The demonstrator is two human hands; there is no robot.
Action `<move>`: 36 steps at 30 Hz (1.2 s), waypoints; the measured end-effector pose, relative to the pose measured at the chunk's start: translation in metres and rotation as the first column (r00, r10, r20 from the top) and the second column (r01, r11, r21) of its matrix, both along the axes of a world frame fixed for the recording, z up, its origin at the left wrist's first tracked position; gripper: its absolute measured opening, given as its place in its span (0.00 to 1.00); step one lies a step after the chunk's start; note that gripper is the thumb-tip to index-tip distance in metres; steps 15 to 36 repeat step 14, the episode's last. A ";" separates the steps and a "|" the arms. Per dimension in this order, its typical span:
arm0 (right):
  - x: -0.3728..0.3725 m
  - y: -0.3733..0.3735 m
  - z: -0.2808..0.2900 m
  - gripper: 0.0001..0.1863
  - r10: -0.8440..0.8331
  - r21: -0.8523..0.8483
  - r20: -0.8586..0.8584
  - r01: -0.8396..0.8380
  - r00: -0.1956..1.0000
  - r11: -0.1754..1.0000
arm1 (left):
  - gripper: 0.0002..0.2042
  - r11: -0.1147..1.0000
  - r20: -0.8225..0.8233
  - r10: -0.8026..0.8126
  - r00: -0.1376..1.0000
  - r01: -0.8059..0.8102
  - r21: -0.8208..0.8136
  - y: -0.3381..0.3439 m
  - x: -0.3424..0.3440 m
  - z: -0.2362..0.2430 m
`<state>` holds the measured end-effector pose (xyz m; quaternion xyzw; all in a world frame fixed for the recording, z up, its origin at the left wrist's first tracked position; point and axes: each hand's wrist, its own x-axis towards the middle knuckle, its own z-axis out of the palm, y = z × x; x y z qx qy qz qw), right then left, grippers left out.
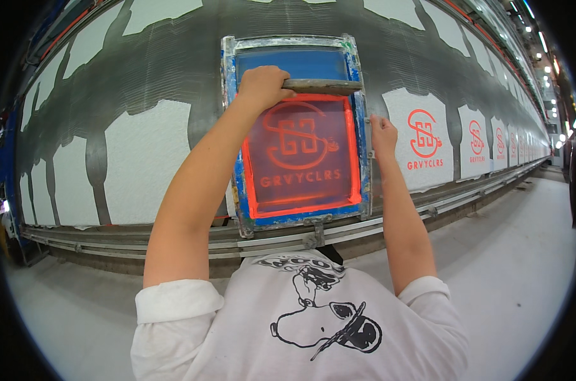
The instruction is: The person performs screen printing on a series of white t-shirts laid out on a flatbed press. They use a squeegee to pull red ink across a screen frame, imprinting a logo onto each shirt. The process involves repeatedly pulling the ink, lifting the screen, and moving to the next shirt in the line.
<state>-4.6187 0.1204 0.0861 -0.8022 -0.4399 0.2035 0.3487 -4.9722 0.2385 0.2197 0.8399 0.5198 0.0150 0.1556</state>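
White cartoon-print shirt [300,324] below; left hand [262,86] fisted around squeegee [319,86] handle on orange-inked screen frame [358,120], right hand [383,134] gripping the frame's right edge.

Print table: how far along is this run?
Done: white panels to the right already carry the orange print. In hand: left hand grips the squeegee at the far end of the screen frame; right hand steadies its right edge. Left: panels on the left are blank.
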 end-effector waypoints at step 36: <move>-0.010 -0.009 0.034 0.21 0.052 0.155 -0.043 -0.045 0.998 0.987 | 0.19 0.994 0.150 -0.002 0.989 0.018 -0.105 -0.085 0.014 -0.002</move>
